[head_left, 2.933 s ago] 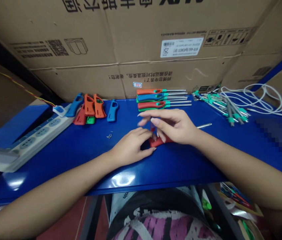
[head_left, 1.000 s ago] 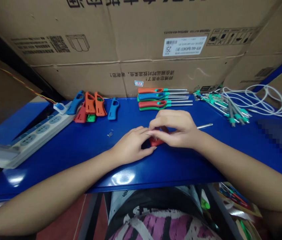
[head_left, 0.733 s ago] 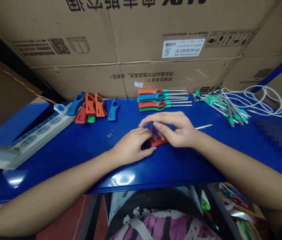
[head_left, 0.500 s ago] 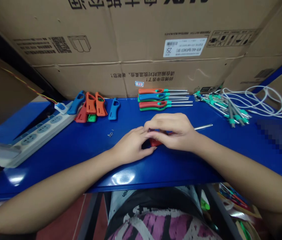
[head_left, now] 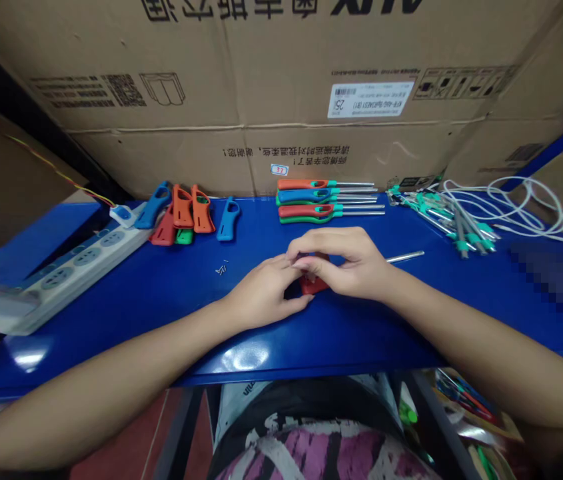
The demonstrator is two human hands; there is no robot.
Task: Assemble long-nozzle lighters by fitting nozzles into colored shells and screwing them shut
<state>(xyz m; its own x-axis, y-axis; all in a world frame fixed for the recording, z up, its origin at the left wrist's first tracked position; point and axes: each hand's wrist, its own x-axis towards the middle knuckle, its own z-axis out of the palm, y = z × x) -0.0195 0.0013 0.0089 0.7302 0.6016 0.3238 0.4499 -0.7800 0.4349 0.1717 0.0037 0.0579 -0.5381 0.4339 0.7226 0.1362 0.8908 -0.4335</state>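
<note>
A red lighter [head_left: 314, 285] with a metal tube [head_left: 406, 257] lies on the blue table, mostly covered by my hands. My left hand [head_left: 266, 293] grips its red handle end, thumb along the near side. Over the handle, my right hand [head_left: 344, 263] is bent with thumb and index fingertips pinched close to my left fingers; whatever is between them is too small to make out. Small screws [head_left: 222, 269] lie to the left of my left hand.
Loose coloured handle shells [head_left: 203, 212] stand near a white power strip [head_left: 86, 257]. Long-tubed lighters [head_left: 306, 211] are stacked at the back. Metal tubes with green parts [head_left: 461, 227] and a white cable [head_left: 536, 230] lie right. Cardboard [head_left: 281, 87] rises behind.
The fingertips of my right hand have shifted slightly, showing a bit more of the red handle. My left hand stays in place; the view has moved a little.
</note>
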